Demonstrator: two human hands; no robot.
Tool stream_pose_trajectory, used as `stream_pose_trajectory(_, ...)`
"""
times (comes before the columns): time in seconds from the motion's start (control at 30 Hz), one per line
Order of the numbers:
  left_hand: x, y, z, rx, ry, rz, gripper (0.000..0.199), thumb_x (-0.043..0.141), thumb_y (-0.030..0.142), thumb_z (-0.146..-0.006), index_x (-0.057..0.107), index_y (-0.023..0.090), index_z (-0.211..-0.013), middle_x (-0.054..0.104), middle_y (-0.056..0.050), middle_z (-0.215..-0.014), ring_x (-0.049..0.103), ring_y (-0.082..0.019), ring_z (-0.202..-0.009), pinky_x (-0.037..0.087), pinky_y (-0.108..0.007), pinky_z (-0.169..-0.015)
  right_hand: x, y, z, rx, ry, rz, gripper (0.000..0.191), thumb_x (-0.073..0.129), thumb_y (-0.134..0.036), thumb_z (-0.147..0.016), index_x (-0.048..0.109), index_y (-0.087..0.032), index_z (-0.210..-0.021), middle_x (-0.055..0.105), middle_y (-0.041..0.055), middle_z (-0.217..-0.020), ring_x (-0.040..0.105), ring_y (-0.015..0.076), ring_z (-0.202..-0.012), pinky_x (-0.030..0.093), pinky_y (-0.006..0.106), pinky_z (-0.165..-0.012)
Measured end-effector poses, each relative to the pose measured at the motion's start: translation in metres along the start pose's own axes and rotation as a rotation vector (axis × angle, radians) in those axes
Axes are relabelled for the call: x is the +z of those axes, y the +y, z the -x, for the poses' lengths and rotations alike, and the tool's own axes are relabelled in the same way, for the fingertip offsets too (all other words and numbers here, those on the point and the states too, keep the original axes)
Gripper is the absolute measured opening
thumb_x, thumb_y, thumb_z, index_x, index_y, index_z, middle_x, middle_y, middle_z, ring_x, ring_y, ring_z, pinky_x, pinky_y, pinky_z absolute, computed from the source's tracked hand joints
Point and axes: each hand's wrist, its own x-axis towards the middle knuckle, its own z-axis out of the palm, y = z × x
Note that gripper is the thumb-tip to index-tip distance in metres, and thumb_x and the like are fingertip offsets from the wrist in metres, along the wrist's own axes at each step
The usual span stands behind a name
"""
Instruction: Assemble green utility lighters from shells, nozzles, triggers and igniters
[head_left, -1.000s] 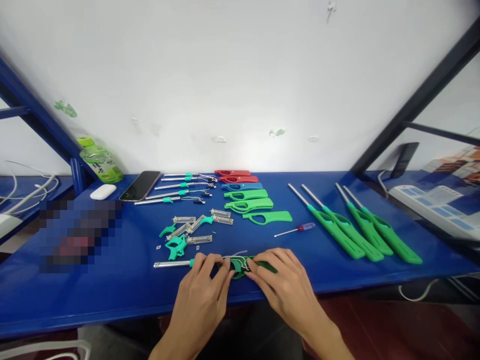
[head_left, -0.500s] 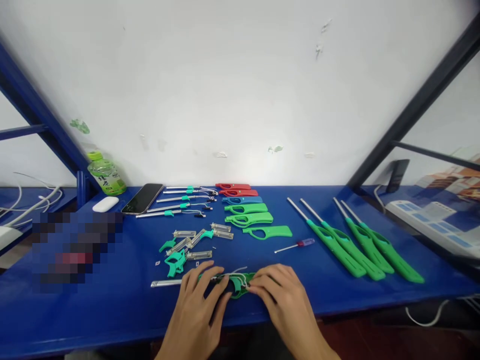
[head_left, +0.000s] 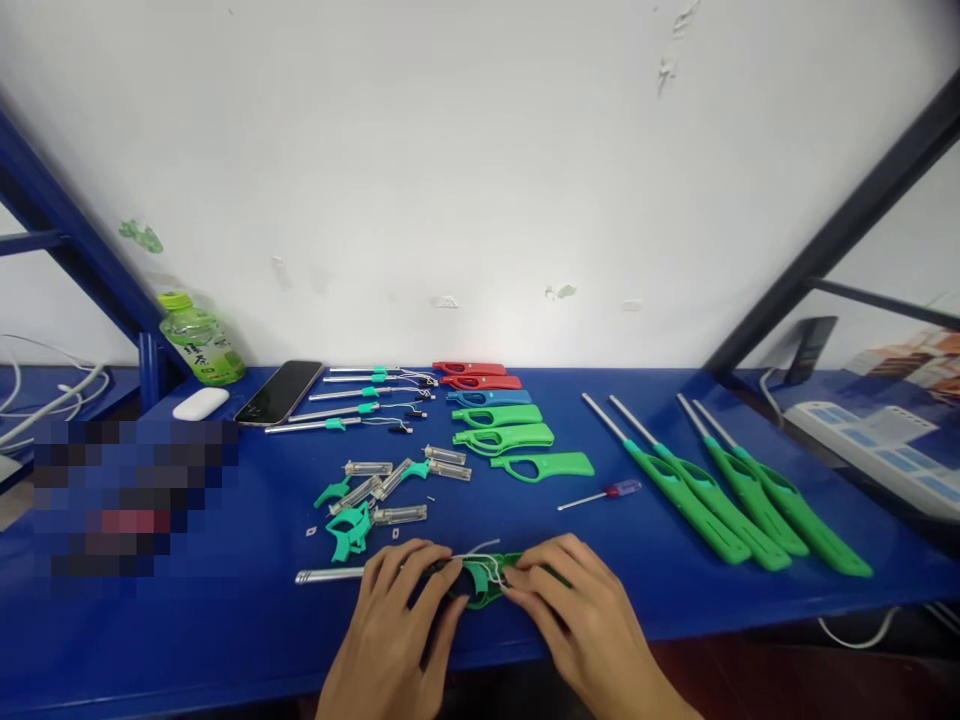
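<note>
A green lighter shell (head_left: 491,592) lies at the front of the blue table, with a teal trigger and white wires showing in it. My left hand (head_left: 405,610) is closed on its left part, where a silver tube (head_left: 330,575) sticks out to the left. The fingertips of my right hand (head_left: 574,610) pinch at the white wires (head_left: 491,568) at the right part of the shell. My fingers hide both ends of the shell.
Behind lie silver tubes with wires (head_left: 337,411), clear tanks (head_left: 401,514), teal triggers (head_left: 349,532), green shells (head_left: 551,465) and a screwdriver (head_left: 622,489). Several green lighters (head_left: 690,505) lie right. A phone (head_left: 281,392) and bottle (head_left: 202,345) stand back left.
The view has shifted slightly. Both hands remain on the green shell, and the right fingers have moved slightly at the white wires.
</note>
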Motion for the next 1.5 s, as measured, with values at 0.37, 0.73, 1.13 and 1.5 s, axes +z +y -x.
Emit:
stream_pose_trajectory(0.37, -0.003, 0.004, -0.003, -0.016, 0.021, 0.038, 0.029, 0.057, 0.015, -0.102, 0.066, 0.022, -0.129, 0.074, -0.007, -0.121, 0.067, -0.025, -0.114, 0.055, -0.043, -0.101, 0.008, -0.005, -0.006, 0.010, 0.017, 0.036, 0.019, 0.056, -0.020, -0.106, 0.070, -0.022, -0.094, 0.071, 0.0055, -0.087, 0.064, 0.0201, -0.077, 0.053, 0.032, -0.064)
stream_pose_trajectory(0.73, -0.003, 0.005, -0.001, -0.034, 0.021, 0.093, 0.028, 0.061, 0.013, -0.102, 0.066, 0.020, -0.129, 0.074, -0.007, -0.121, 0.066, -0.024, -0.115, 0.054, -0.042, -0.102, -0.002, -0.002, -0.009, 0.070, -0.005, -0.135, 0.020, 0.058, -0.029, -0.107, 0.074, -0.023, -0.098, 0.077, 0.0039, -0.090, 0.072, 0.0200, -0.090, 0.063, 0.031, -0.078)
stream_pose_trajectory(1.13, -0.004, 0.006, -0.005, 0.016, 0.047, 0.139, 0.025, 0.061, 0.008, -0.103, 0.068, 0.015, -0.126, 0.073, -0.008, -0.118, 0.066, -0.022, -0.114, 0.048, -0.043, -0.107, -0.006, -0.004, -0.010, -0.073, -0.040, 0.030, 0.019, 0.052, -0.019, -0.109, 0.069, -0.019, -0.098, 0.077, 0.0038, -0.090, 0.071, 0.0195, -0.089, 0.056, 0.032, -0.082)
stream_pose_trajectory(1.5, -0.002, 0.009, -0.006, -0.032, 0.037, 0.162, 0.025, 0.065, 0.011, -0.101, 0.067, 0.013, -0.126, 0.071, -0.009, -0.117, 0.064, -0.024, -0.111, 0.046, -0.046, -0.105, 0.009, -0.005, 0.002, 0.086, 0.056, -0.077, 0.007, 0.066, -0.013, -0.102, 0.067, -0.020, -0.101, 0.074, 0.0026, -0.092, 0.069, 0.0184, -0.091, 0.054, 0.033, -0.083)
